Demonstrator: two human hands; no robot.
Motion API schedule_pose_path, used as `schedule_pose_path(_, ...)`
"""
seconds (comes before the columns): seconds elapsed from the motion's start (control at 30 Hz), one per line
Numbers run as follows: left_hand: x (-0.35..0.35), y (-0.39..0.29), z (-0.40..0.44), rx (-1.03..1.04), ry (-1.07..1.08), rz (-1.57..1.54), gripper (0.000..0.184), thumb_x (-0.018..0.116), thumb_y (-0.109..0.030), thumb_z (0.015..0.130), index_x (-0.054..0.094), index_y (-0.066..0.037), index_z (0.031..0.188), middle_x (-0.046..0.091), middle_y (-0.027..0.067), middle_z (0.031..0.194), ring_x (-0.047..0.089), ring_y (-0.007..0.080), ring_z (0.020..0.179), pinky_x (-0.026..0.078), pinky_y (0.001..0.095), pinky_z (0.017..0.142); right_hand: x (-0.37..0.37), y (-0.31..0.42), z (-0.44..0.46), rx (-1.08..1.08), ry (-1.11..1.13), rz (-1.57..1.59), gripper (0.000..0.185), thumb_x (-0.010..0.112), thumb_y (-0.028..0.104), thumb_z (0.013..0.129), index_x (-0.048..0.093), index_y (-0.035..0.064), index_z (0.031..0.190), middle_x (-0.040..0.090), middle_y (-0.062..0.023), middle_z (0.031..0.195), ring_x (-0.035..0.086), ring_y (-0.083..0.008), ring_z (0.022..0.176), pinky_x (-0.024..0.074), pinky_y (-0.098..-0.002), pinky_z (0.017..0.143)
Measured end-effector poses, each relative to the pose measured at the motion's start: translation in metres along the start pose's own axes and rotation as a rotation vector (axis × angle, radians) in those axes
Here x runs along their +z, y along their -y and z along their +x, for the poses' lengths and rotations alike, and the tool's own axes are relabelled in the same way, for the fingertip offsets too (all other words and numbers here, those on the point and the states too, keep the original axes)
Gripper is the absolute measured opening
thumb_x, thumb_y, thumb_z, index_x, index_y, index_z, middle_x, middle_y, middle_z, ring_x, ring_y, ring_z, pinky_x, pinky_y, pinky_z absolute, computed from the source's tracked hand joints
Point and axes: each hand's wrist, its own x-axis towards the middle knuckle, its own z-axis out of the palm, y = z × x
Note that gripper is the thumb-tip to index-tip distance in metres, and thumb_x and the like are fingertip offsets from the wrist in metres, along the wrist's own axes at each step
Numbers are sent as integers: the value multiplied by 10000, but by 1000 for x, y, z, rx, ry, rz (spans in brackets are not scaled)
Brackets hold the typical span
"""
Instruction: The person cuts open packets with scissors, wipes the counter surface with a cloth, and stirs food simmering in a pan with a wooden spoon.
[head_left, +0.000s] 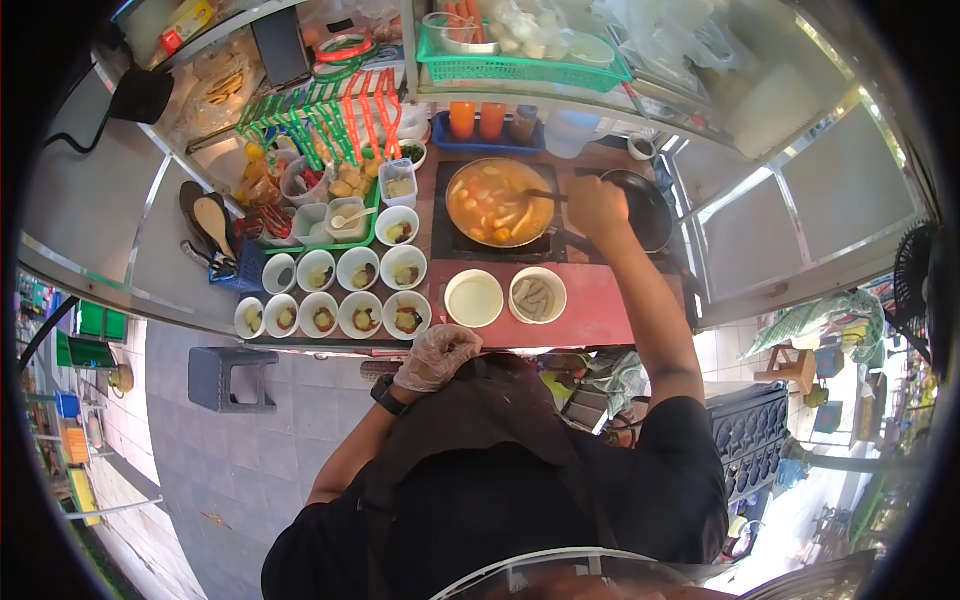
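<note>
A pan of orange-red broth with pale and yellowish pieces stands on a black stove. Over its right side is my right hand, bare and closed around the dark handle of a cooking utensil. The utensil's head is in the broth and cannot be made out. My left hand, in a clear plastic glove, is curled in a loose fist at the counter's front edge, nothing showing in it. Close to it are a white tub of pale liquid and another tub holding greyish strips.
Several white cups with small fillings stand in rows at the left. Behind them is a green tray of containers. A black frying pan sits right of the stove. Sauce bottles stand behind, below a shelf with a green basket.
</note>
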Motion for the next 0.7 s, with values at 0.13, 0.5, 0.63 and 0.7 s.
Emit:
schedule_pose_path(0.13, 6, -3, 4, -5, 28, 19, 127, 734, -126, 993, 725, -30, 1076, 743, 69, 957, 699, 148, 857, 569, 308, 761, -9, -13, -35, 169, -49, 213, 171, 628, 168, 883, 756, 67, 934, 774, -204, 941, 775, -408, 853, 631, -495, 750)
schedule_pose_path(0.5, 16, -4, 7, -68, 86, -32, 122, 730, -101, 983, 731, -32, 1083, 747, 80, 938, 716, 158, 848, 574, 305, 758, 51, -31, -43, 319, -188, 334, 172, 598, 160, 885, 744, 72, 911, 753, -241, 871, 749, -473, 813, 616, -536, 754)
schedule_pose_path(0.63, 13, -7, 5, -46, 62, 29, 119, 728, -98, 983, 735, -33, 1083, 750, 83, 937, 723, 159, 850, 580, 308, 758, 71, -15, -40, 211, -146, 349, 194, 577, 169, 908, 732, 53, 902, 754, -241, 898, 746, -476, 836, 615, -537, 749)
schedule_pose_path(0.7, 14, -8, 3, -64, 50, 14, 122, 730, -99, 983, 736, -34, 1086, 750, 85, 945, 726, 161, 854, 582, 308, 760, 66, -16, -38, 260, -149, 411, 199, 571, 175, 912, 717, 40, 898, 754, -240, 909, 744, -473, 844, 614, -541, 749)
